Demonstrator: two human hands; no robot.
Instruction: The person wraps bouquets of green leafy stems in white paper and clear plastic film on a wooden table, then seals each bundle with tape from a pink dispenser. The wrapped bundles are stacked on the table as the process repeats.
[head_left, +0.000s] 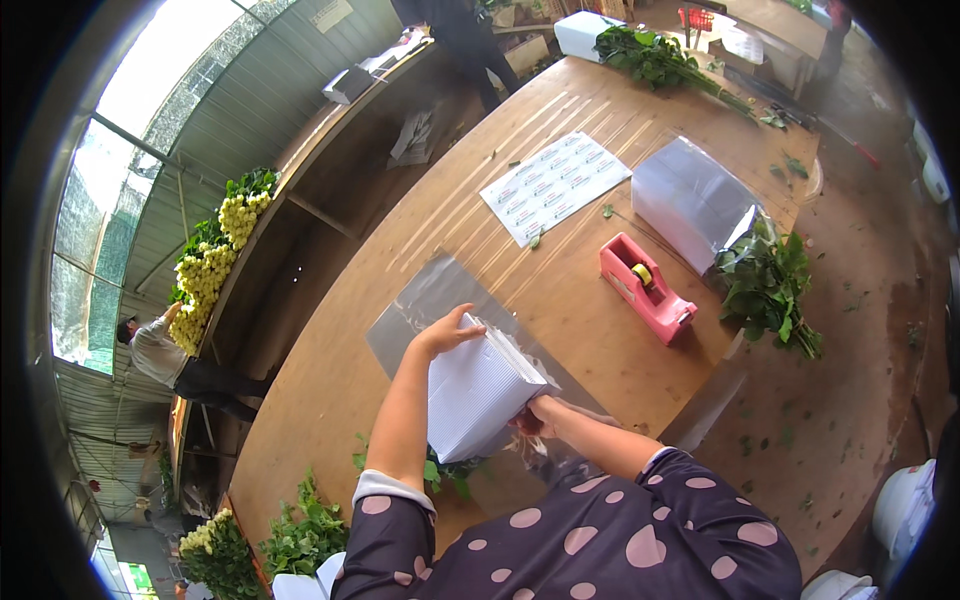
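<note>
A bundle wrapped in white corrugated cardboard lies tilted before me, green leaves showing at its lower end. My left hand rests on its upper edge, thumb and fingers spread over the cardboard. Close against its lower right corner is my right hand, its fingers partly hidden; what they grip cannot be made out. Beneath the bundle lies a clear plastic sleeve. A pink tape dispenser stands to the right. Behind it, a bouquet in a clear sleeve lies with its leafy stems towards me.
A sheet of printed stickers lies on the wooden table. Another wrapped bouquet is at the far end. Leafy stems lie lower left. A person handles pale yellow roses at a side bench; another person stands beyond.
</note>
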